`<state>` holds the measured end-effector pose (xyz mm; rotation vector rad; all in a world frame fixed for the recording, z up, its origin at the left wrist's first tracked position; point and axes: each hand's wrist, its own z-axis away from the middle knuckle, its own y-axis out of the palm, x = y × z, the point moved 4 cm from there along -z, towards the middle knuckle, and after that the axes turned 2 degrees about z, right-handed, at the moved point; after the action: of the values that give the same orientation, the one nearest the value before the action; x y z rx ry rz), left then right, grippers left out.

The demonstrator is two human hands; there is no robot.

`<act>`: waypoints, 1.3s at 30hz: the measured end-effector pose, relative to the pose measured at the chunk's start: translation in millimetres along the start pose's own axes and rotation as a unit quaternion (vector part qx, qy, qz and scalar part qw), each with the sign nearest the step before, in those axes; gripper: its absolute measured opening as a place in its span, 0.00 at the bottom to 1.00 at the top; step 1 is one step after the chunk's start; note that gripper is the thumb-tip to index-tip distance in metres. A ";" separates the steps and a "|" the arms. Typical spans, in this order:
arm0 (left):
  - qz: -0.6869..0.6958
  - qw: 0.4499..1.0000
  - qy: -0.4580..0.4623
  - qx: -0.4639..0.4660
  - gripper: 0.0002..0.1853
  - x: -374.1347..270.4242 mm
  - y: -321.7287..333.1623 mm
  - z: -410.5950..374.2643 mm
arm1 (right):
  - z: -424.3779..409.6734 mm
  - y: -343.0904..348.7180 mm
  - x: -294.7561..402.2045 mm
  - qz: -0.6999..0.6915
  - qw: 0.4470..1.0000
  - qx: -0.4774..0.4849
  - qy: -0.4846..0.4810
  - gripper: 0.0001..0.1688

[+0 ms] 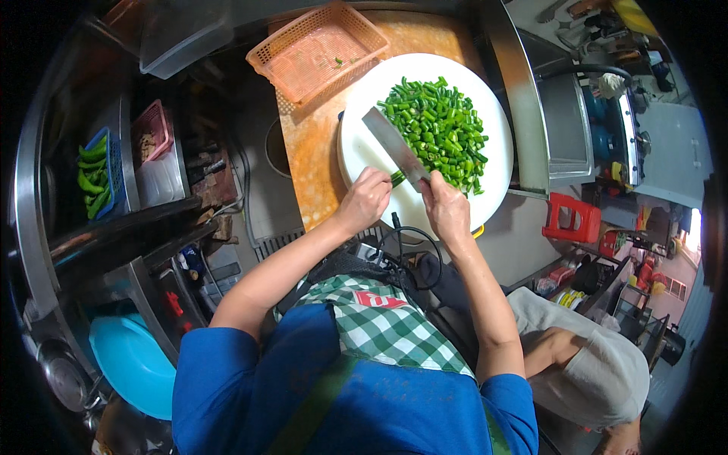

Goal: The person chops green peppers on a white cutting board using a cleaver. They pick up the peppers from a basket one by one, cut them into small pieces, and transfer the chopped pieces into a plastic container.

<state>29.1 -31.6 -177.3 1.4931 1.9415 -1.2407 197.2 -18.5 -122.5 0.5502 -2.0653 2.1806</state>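
Note:
My right hand [446,206] grips a cleaver [396,142] near the base of its broad steel blade, which slants up and to the left. Between the fingers of my left hand [365,199] is a piece of green chili pepper [397,179], its end close to the cleaver's edge. Both hands are over a round white cutting board [364,151]. A large heap of chopped green chili peppers [443,133] covers the board's far right part, just beyond the blade. The cleaver's handle is mostly hidden in my right hand.
An orange plastic basket [304,50] with a few green scraps stands beyond the board on the orange-brown tabletop [315,170]. To the left, a blue basket [116,170] holds whole green peppers. A red stool [570,219] is at right. A person in grey [591,364] is nearby.

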 end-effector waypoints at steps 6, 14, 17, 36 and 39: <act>0.022 1.000 -0.011 0.009 0.07 2.3 2.7 -4.0 | -3.3 2.9 -3.6 0.005 0.999 0.019 0.029 0.13; 0.014 1.000 -0.015 0.001 0.09 8.2 12.7 -8.9 | -0.2 8.7 3.2 -0.008 0.999 0.003 0.037 0.14; 0.022 0.999 -0.025 -0.013 0.12 2.8 0.7 -9.3 | -2.2 12.0 -3.3 -0.003 0.999 0.017 0.046 0.14; -0.024 0.998 -0.054 0.010 0.07 6.1 -7.5 1.4 | -13.8 -1.3 -1.8 -0.029 0.999 0.031 -0.020 0.13; -0.035 0.997 -0.065 0.014 0.07 6.0 -0.6 -2.4 | -12.9 -13.8 7.5 -0.036 0.999 0.001 -0.018 0.13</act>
<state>26.9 -26.3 -180.2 1.3326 1.9138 -1.3642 191.9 -6.1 -107.3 0.6588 -2.0270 2.1495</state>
